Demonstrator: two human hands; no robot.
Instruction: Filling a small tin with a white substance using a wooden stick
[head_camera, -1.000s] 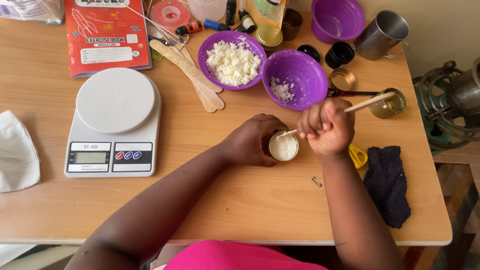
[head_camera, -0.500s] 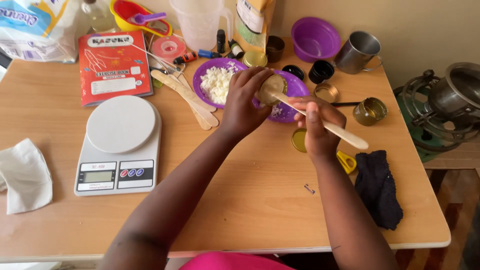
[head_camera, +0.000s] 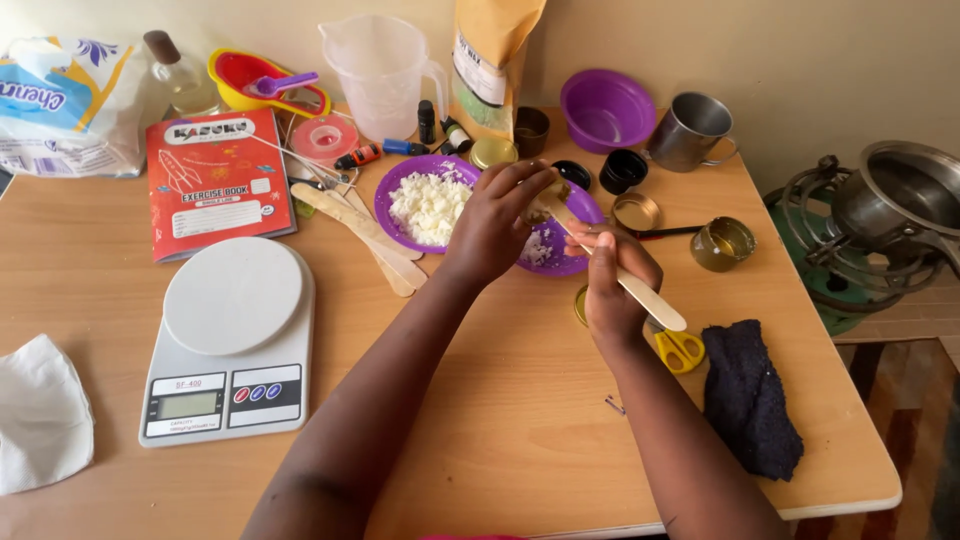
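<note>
One view only: my head cam, high above the tabletop (head_camera: 500, 420) near edge, pitched steeply down and facing the far edge and the wall behind it. Mid range: I get almost the whole tabletop, far edge to near edge, right edge and near right corner included; left edge runs out of frame. Both forearms enter from the bottom centre, hands sit just past tabletop centre toward the far edge. Floor and a stove (head_camera: 880, 230) show off the right edge. No second view, so no overlap to report.
</note>
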